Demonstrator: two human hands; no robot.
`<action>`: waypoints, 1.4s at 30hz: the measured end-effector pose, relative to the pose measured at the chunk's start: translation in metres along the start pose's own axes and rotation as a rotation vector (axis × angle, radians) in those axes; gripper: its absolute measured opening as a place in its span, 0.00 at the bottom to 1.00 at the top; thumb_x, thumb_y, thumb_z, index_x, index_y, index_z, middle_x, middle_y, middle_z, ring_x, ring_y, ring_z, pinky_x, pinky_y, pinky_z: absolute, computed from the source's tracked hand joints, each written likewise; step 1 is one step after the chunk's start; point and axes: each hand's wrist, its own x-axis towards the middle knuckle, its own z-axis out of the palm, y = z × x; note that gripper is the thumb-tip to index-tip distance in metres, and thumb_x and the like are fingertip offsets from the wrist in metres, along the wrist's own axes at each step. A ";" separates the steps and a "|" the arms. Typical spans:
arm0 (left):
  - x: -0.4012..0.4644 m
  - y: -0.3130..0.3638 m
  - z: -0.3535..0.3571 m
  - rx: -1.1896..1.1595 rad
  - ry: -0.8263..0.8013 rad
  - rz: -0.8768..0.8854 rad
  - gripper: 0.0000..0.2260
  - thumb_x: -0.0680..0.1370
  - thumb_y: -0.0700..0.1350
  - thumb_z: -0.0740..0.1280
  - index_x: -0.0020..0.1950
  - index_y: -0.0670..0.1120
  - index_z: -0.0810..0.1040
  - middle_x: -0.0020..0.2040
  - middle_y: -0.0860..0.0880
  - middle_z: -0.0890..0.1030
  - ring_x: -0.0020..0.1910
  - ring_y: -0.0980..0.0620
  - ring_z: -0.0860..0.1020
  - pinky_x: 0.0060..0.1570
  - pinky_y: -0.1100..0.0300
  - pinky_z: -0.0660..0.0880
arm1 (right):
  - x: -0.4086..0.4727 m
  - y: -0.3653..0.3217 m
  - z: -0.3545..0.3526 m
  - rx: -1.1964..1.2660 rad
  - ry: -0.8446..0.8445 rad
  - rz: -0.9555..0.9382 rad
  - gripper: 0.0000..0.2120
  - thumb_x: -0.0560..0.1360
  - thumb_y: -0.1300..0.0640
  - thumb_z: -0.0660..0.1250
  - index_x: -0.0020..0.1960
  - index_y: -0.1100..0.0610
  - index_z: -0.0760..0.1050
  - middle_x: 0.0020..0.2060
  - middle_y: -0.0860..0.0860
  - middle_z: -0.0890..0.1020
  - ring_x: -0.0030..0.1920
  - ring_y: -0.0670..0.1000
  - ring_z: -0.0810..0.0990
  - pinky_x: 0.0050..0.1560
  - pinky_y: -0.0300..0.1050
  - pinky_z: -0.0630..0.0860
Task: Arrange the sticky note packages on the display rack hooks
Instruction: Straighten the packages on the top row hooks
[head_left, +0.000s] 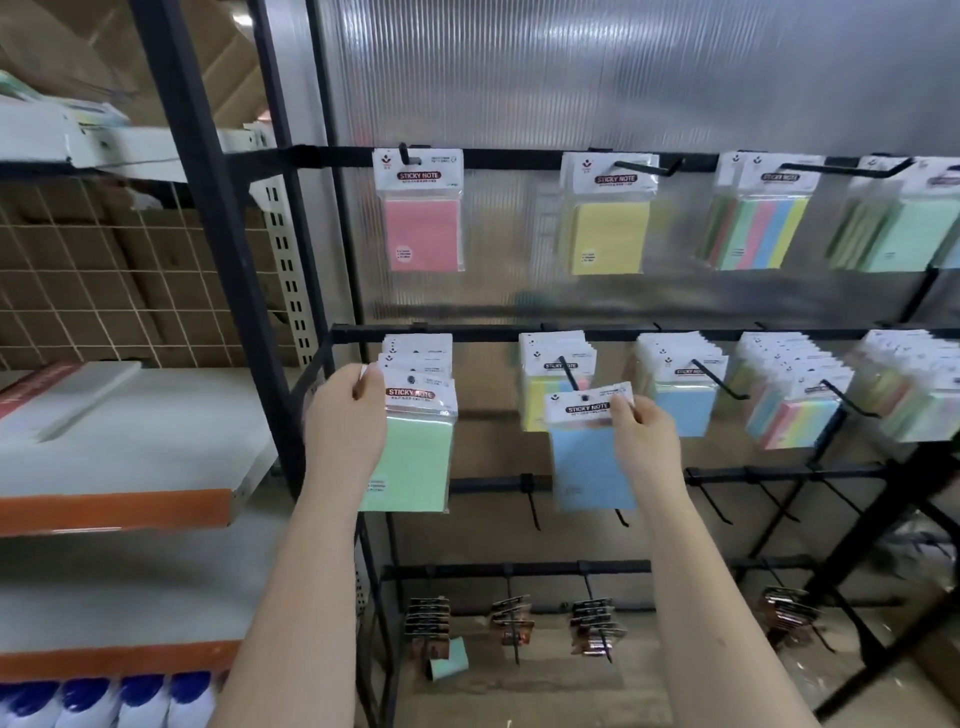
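I see my left hand pinching the white card header of the front green package, a glossy plastic sleeve over a flat square pad, at the left end of the black metal display rack on its middle rail. My right hand grips the header corner of a blue package, tilted and hanging free just in front of the next hook, a thin black rod angled upward. Behind it hangs a yellow stack. On the top rail, a pink package and a pale yellow package hang flat against the ribbed translucent panel.
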 end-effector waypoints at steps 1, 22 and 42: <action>-0.003 0.001 0.002 -0.001 -0.008 0.010 0.14 0.82 0.52 0.54 0.48 0.45 0.74 0.42 0.51 0.80 0.34 0.56 0.78 0.28 0.66 0.68 | -0.003 -0.001 -0.006 -0.001 0.002 -0.010 0.17 0.80 0.54 0.57 0.36 0.63 0.68 0.31 0.52 0.69 0.33 0.50 0.64 0.31 0.44 0.58; -0.051 0.095 0.120 -0.049 -0.073 0.297 0.18 0.82 0.48 0.55 0.31 0.50 0.61 0.27 0.52 0.64 0.27 0.55 0.62 0.27 0.58 0.57 | 0.034 -0.007 -0.184 0.333 0.388 -0.047 0.15 0.78 0.50 0.63 0.35 0.54 0.70 0.26 0.44 0.68 0.26 0.40 0.63 0.28 0.35 0.60; -0.155 0.259 0.336 0.027 0.024 0.309 0.17 0.82 0.50 0.56 0.37 0.41 0.66 0.31 0.45 0.69 0.28 0.53 0.63 0.28 0.57 0.58 | 0.202 0.034 -0.425 0.338 0.352 -0.312 0.18 0.77 0.49 0.65 0.40 0.64 0.74 0.30 0.50 0.73 0.29 0.44 0.69 0.26 0.34 0.64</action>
